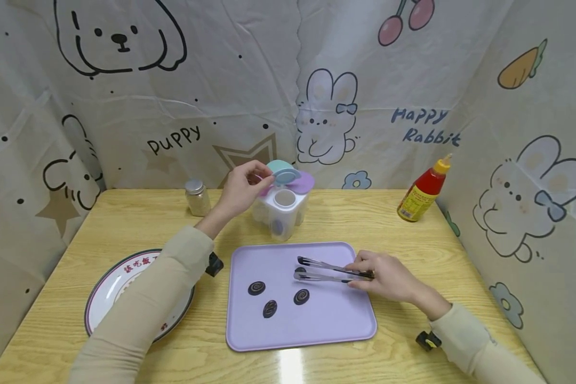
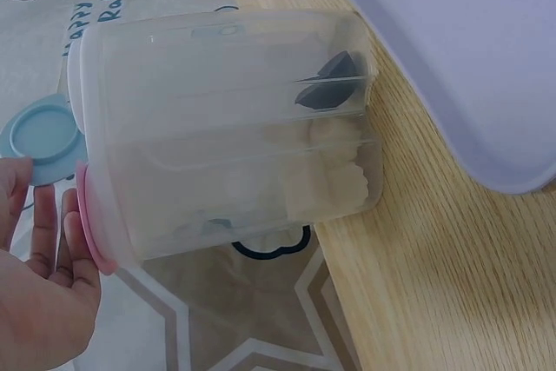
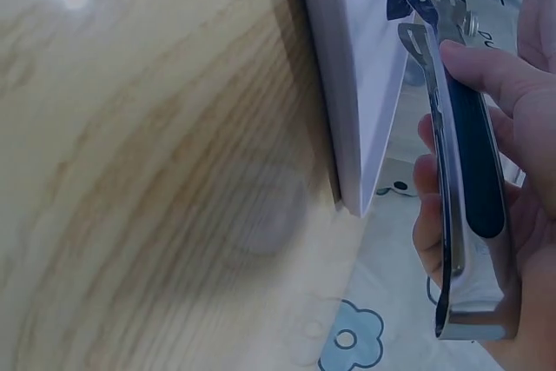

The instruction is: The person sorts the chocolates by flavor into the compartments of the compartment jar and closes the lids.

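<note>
the left hand (image 1: pixel 240 189) is up at the clear container (image 1: pixel 280 213) at the back of the counter (image 1: pixel 365 224), its grip pinching the blue lid flap (image 1: pixel 283 172), which stands lifted off one opening; a purple flap (image 1: pixel 301 182) beside it also looks raised. the left wrist view shows the container split into compartments, with dark pieces in one and pale pieces in another. the right hand (image 1: pixel 389 277) has its grip curled round the handle end of the tongs (image 1: pixel 328 269), whose tips are spread a little and lie over the purple tray (image 1: pixel 355 325), just beside three dark swirl cookies (image 1: pixel 269 308).

to do this well, i would keep the flap folded fully back so the opening is free, and steady the container, since it looks light and could tip. the tongs should close gently across a cookie's edges, as these look brittle, and lift it level. a plate (image 1: pixel 110 290), a small jar (image 1: pixel 198 197) and a red sauce bottle (image 1: pixel 422 192) stand apart from the work.
</note>
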`<state>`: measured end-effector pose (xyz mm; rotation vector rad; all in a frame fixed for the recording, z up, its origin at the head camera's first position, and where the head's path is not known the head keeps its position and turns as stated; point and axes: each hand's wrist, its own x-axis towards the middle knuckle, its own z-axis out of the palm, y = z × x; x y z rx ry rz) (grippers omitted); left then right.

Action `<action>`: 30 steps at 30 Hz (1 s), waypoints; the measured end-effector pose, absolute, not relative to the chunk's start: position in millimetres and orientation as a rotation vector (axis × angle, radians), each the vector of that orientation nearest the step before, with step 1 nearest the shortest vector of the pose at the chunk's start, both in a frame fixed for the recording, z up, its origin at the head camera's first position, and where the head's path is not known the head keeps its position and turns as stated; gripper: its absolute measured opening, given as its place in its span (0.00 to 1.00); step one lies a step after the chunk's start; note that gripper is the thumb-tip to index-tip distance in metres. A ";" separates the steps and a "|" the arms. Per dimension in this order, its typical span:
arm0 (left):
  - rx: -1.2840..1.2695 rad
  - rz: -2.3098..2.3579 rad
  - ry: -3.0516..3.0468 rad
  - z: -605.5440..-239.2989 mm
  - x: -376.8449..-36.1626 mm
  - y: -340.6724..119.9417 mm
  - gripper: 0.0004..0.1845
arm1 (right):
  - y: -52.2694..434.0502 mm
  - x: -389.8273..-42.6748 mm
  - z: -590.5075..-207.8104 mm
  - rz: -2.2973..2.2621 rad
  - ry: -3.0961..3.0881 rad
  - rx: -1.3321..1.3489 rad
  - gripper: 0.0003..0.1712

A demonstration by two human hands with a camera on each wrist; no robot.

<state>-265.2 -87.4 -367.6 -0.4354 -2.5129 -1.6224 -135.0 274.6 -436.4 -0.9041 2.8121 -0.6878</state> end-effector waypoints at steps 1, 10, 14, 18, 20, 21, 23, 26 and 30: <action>-0.438 -1.620 -2.513 -367.4 -265.3 -87.2 0.09 | 274.8 -134.8 -436.7 -0.690 2.811 -0.900 0.17; -0.445 -1.610 -2.519 -365.8 -265.9 -85.8 0.09 | 276.3 -135.2 -440.5 -0.679 2.808 -0.892 0.17; -0.454 -1.615 -2.511 -365.7 -266.0 -85.2 0.09 | 276.9 -135.6 -441.7 -0.689 2.797 -0.918 0.15; -0.451 -1.617 -2.514 -365.7 -266.2 -85.5 0.09 | 277.2 -136.2 -442.5 -0.693 2.799 -0.949 0.15; -0.445 -1.615 -2.520 -365.4 -266.1 -85.8 0.09 | 277.5 -136.5 -442.9 -0.692 2.806 -0.962 0.15; -0.443 -1.614 -2.523 -365.3 -266.1 -86.0 0.09 | 277.6 -136.6 -442.9 -0.693 2.809 -0.965 0.15; -0.437 -1.616 -2.526 -365.5 -266.0 -86.2 0.09 | 278.0 -136.8 -443.2 -0.696 2.815 -0.972 0.15; -0.431 -1.622 -2.532 -365.8 -265.6 -86.6 0.09 | 278.1 -137.0 -442.5 -0.707 2.823 -0.974 0.15; -0.426 -1.618 -2.538 -367.3 -265.5 -87.0 0.09 | 277.5 -138.1 -436.8 -0.744 2.853 -0.977 0.14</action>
